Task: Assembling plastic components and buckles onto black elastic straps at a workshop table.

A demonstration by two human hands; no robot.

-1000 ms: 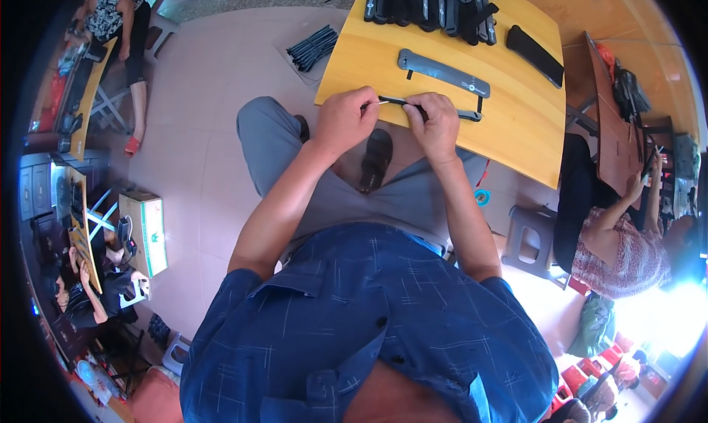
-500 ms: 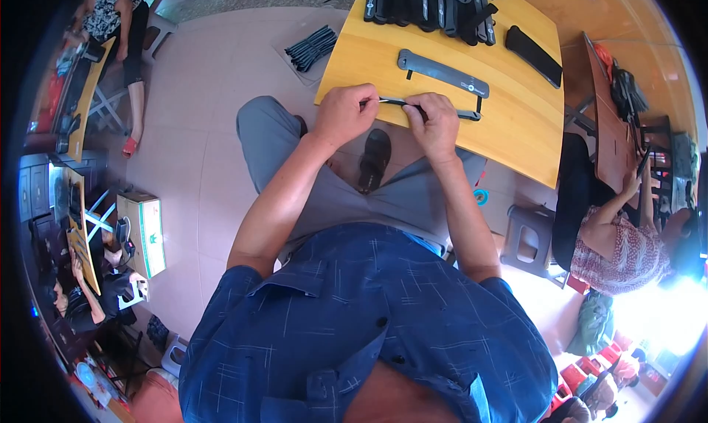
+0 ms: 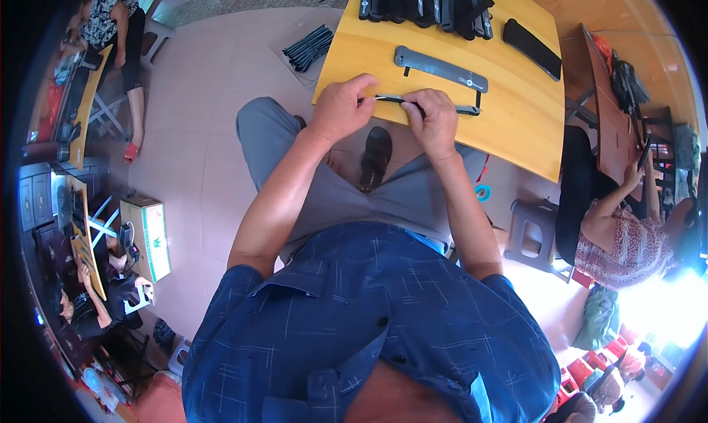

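Observation:
Across the near edge of the table, a narrow black strip point(image 3: 391, 99) with a pale, shiny stretch near its left end runs between my hands. My right hand point(image 3: 434, 119) is closed on it, thumb pressed against the fingers. At its left end my left hand point(image 3: 341, 112) pinches, with the index finger lifted a little; the exact fingertip contact is partly hidden. Beyond my right hand a grey strip end point(image 3: 469, 110) lies on the wood. Just behind, a long grey flat band point(image 3: 441, 67) with rounded ends and short black tabs lies slanted.
The yellow wooden table point(image 3: 509, 139) bears a pile of black and grey bands point(image 3: 420, 6) at the back and a black flat piece point(image 3: 532, 48) at right. A bundle of dark strips point(image 3: 307, 48) lies left of it. A stool point(image 3: 532, 231) stands at right; other people sit nearby.
My left hand has shifted slightly left, its index finger now raised and straighter. My right hand keeps its grip on the strip. The whole view has shifted slightly.

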